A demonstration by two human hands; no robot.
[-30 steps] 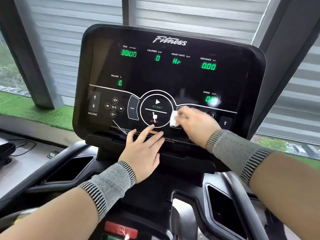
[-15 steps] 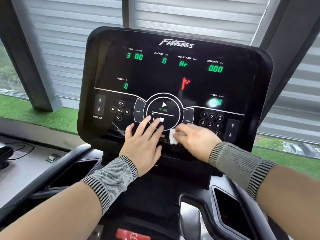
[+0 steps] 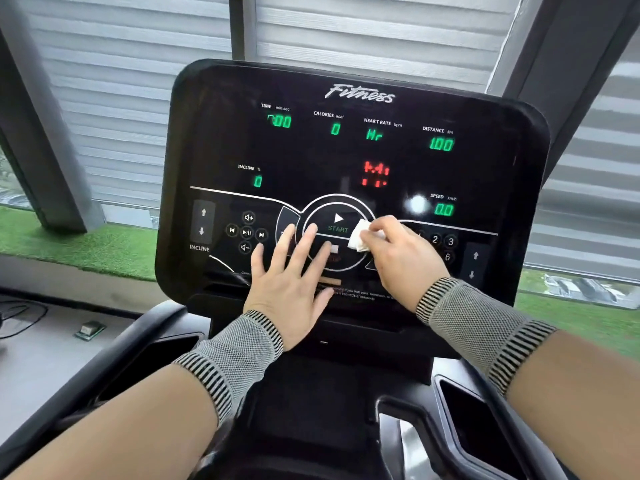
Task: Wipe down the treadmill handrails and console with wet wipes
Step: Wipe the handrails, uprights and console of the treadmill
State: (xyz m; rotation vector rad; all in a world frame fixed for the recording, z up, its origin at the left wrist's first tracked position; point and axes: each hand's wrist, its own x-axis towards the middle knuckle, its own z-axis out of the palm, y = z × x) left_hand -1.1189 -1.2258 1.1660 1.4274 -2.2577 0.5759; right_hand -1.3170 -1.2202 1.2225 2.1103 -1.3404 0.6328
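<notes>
The black treadmill console fills the middle of the head view, its green and red digits lit. My right hand pinches a small white wet wipe and presses it on the panel at the right rim of the round START button. My left hand lies flat with spread fingers on the lower middle of the panel, just left of the wipe. A dark handrail runs down at the lower left, another handrail at the lower right.
Slatted window blinds and grey window posts stand behind the console. A strip of green turf lies along the sill. A small green device and a black cable lie on the grey floor at the left.
My right hand has carried the wipe from the panel's lower edge up to the START button's right rim. My left hand slid slightly higher. The display digits changed.
</notes>
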